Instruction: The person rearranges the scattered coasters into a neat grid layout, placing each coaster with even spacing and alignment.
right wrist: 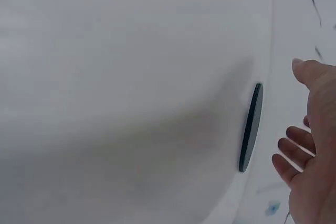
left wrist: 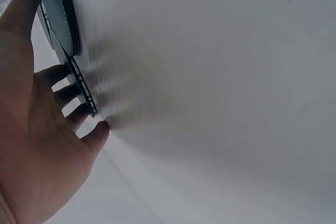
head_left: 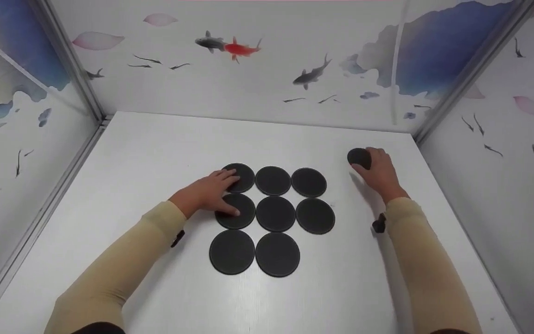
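Note:
Round black coasters with pale stitching near the rim lie flat on a white table. My left hand rests spread over the left column, its fingers on the back-left coaster and its thumb on the middle-left coaster. From the left wrist, a stitched coaster shows edge-on beside the thumb. Farther right, my right hand hovers at a separate coaster, partly covering it in the head view. In the right wrist view, a gap separates the loosely spread fingers from that coaster, which lies on the table.
Two rows of three coasters touch one another, including the centre coaster. In front are two more, the front-left coaster and its neighbour. Patterned panels with painted fish enclose the white table at the back and sides.

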Tool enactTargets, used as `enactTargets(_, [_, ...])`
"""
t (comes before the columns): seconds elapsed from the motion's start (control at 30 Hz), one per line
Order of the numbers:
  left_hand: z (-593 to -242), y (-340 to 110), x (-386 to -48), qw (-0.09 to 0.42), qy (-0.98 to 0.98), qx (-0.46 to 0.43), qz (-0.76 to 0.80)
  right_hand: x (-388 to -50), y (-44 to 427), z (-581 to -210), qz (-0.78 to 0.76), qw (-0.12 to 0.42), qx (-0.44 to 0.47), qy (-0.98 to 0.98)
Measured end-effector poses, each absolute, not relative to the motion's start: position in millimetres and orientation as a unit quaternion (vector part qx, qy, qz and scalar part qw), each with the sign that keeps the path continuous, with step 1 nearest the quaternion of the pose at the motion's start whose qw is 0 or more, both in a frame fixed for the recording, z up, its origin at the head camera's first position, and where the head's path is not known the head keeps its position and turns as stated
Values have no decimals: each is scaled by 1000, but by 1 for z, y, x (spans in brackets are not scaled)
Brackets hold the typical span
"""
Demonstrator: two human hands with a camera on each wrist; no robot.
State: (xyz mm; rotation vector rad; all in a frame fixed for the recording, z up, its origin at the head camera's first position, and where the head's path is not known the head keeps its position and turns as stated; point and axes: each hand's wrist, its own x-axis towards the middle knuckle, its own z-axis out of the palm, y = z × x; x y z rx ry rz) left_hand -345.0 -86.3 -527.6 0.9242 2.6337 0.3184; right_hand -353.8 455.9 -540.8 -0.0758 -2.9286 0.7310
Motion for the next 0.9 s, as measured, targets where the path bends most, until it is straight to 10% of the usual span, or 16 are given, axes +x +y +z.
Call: enactTargets(0.9, [-523,-87,-342,172,924,318,124,-344,441,-507,278,-15,-54,-959])
